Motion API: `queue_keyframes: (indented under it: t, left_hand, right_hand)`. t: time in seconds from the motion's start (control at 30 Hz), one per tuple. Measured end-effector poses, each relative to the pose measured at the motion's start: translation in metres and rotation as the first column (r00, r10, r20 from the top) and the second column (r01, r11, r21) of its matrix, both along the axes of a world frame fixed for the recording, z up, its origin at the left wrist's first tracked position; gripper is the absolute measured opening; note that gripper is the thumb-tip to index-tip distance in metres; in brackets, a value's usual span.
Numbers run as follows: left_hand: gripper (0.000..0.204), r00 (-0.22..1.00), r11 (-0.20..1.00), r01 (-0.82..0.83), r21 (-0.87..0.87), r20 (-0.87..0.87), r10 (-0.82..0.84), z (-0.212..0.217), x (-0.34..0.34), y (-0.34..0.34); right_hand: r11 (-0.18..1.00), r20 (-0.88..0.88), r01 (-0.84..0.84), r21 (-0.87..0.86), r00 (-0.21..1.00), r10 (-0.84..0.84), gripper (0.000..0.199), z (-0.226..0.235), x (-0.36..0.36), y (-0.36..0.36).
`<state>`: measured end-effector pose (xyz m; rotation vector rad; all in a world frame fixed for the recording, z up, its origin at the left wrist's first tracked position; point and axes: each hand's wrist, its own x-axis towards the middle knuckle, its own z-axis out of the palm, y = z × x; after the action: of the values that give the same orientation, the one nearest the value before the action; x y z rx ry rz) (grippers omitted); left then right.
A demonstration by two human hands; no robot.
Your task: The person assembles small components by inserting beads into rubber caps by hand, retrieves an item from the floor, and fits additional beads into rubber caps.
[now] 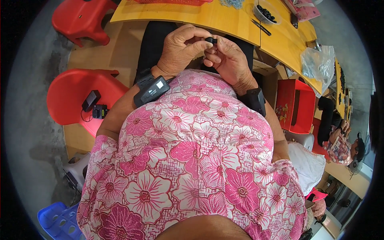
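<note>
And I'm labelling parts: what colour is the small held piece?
The piece is black; head view shows it best.

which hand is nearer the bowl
Right. The right hand is left of the bowl and closer to the body; the left hand is farther off to the bowl's left.

A stubby little black piece [211, 40] sits roughly sideways right now, left hand [180, 49] pinching one end, right hand [233, 60] at the other!
</note>
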<state>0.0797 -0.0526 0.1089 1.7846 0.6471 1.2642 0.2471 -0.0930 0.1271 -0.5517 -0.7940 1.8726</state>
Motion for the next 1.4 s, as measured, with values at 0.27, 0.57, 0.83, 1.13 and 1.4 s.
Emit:
queue_keyframes:
  t: [0.27,0.57,0.83,1.13,1.4]
  left_hand:
    - [0.019,0.998,0.992,0.034,-0.119,0.055,-0.027,0.003,0.005,-0.002]
    - [0.019,0.983,0.947,0.135,-0.290,0.156,-0.092,-0.004,0.006,-0.001]
    - [0.019,0.995,0.979,0.054,-0.196,0.096,-0.036,-0.002,0.004,-0.003]
    - [0.019,0.988,0.989,0.057,-0.139,0.147,-0.036,0.005,0.001,-0.004]
    - [0.018,0.992,0.997,0.025,-0.077,0.129,-0.015,0.004,0.002,-0.002]
  right_hand:
    - [1.000,-0.013,0.016,-0.010,1.000,-0.016,0.027,-0.005,0.002,0.001]
    - [0.997,-0.042,0.048,-0.060,0.998,-0.050,0.025,-0.009,0.003,0.002]
    - [0.981,0.207,0.154,0.119,0.962,-0.176,0.026,-0.007,-0.003,-0.001]
    - [0.884,0.449,0.150,0.444,0.816,-0.364,0.023,-0.006,-0.001,-0.004]
    - [0.852,0.496,0.139,0.504,0.761,-0.418,0.022,-0.004,-0.001,-0.004]
